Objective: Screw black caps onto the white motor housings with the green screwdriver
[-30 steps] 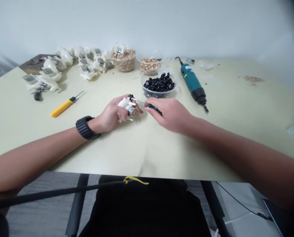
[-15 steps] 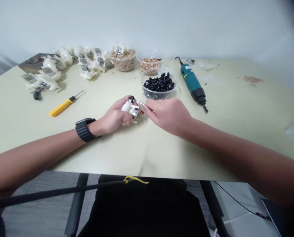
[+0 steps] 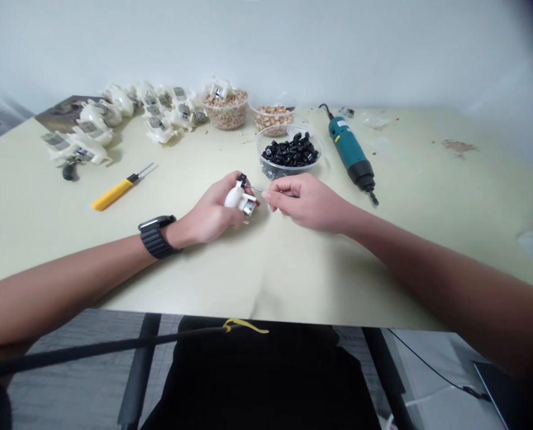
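A white plastic part with a silver motor [image 3: 235, 196] sits in my left hand [image 3: 210, 210], whose fingers and thumb are wrapped round it. On the part's far end is a small black piece [image 3: 242, 178]. My right hand [image 3: 314, 202] pinches a thin screwdriver [image 3: 256, 189], its metal shaft pointing left. The screwdriver's tip is at the black piece; whether it touches a screw is too small to tell. Just beyond my right hand stands a clear bowl of black pieces [image 3: 292, 149].
Several white plastic assemblies [image 3: 89, 128] lie at the back left. A yellow-handled screwdriver [image 3: 114, 194] rests left of my hands. Tubs of tan pieces [image 3: 225, 113] and mixed small pieces [image 3: 273, 119] stand behind. A green electric screwdriver [image 3: 350, 149] lies to the right.
My right hand has turned and its fingers have shifted on the screwdriver. The white part has tilted slightly in my left hand, which still grips it.
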The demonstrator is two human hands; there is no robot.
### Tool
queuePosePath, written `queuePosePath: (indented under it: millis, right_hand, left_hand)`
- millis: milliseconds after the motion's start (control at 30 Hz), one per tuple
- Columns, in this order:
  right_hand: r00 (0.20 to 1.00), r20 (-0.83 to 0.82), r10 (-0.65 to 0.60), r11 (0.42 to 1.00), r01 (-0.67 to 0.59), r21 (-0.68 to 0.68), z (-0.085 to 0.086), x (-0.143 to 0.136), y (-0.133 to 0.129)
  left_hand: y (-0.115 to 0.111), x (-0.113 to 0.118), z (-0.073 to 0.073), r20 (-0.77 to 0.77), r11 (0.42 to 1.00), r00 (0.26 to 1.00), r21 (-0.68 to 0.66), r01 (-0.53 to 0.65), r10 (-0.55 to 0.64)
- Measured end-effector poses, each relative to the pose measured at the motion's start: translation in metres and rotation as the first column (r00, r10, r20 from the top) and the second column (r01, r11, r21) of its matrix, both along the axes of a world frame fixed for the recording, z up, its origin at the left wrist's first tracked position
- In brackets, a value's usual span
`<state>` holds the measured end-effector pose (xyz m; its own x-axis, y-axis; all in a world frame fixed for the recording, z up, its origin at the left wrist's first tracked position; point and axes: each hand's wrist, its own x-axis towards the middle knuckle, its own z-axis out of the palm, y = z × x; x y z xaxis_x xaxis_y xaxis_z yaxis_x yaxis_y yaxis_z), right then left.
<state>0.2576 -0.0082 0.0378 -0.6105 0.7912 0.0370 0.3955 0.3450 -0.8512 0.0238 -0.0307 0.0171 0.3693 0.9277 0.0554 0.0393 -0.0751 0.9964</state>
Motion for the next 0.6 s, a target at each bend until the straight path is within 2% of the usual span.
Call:
queuePosePath:
  millis: [67, 133, 200, 233, 300, 367, 400, 467, 500, 533, 600]
  right_hand:
    - [0.994, 0.113, 0.002, 0.955, -0.035, 0.294, 0.001, -0.001, -0.002]
    - [0.953, 0.286, -0.097, 0.864, -0.062, 0.499, 0.001, -0.003, -0.006]
    - [0.878, 0.418, -0.235, 0.797, -0.072, 0.6, 0.001, -0.005, -0.012]
    - [0.852, 0.445, -0.278, 0.786, -0.065, 0.615, 0.002, -0.007, -0.015]
    - [0.863, 0.428, -0.267, 0.814, -0.035, 0.58, 0.004, -0.01, -0.019]
    - [0.923, 0.345, -0.171, 0.888, -0.008, 0.46, 0.007, -0.011, -0.02]
    - [0.951, 0.289, -0.111, 0.935, 0.001, 0.354, 0.009, -0.01, -0.019]
    - [0.985, 0.172, -0.016, 1.0, 0.013, 0.018, 0.013, -0.008, -0.017]
    - [0.992, 0.124, 0.012, 0.983, 0.011, -0.185, 0.014, -0.006, -0.016]
    - [0.996, 0.087, 0.032, 0.93, 0.002, -0.367, 0.015, -0.005, -0.014]
    - [0.998, 0.041, 0.053, 0.808, -0.019, -0.588, 0.016, -0.001, -0.011]
  left_hand:
    - [0.001, 0.0, -0.001, 0.044, 1.0, 0.999, -0.009, 0.019, -0.019]
    - [0.001, 0.0, -0.001, 0.05, 0.999, 0.998, -0.008, 0.041, -0.04]
    - [-0.001, 0.0, -0.001, 0.014, 0.999, 0.999, 0.012, 0.05, -0.05]
    - [-0.002, 0.0, 0.0, -0.012, 0.998, 0.999, 0.028, 0.048, -0.048]
    - [-0.004, 0.0, 0.002, -0.063, 0.997, 0.997, 0.063, 0.043, -0.039]
    - [-0.006, 0.0, 0.004, -0.111, 0.994, 0.993, 0.098, 0.047, -0.036]
    - [-0.007, 0.0, 0.004, -0.133, 0.992, 0.99, 0.112, 0.056, -0.041]
    - [-0.008, -0.001, 0.004, -0.157, 0.989, 0.986, 0.125, 0.078, -0.058]
    - [-0.008, -0.001, 0.003, -0.164, 0.988, 0.984, 0.132, 0.085, -0.063]
    - [-0.008, -0.002, 0.003, -0.172, 0.986, 0.983, 0.141, 0.089, -0.065]
    - [-0.008, -0.003, 0.001, -0.169, 0.983, 0.984, 0.159, 0.091, -0.063]
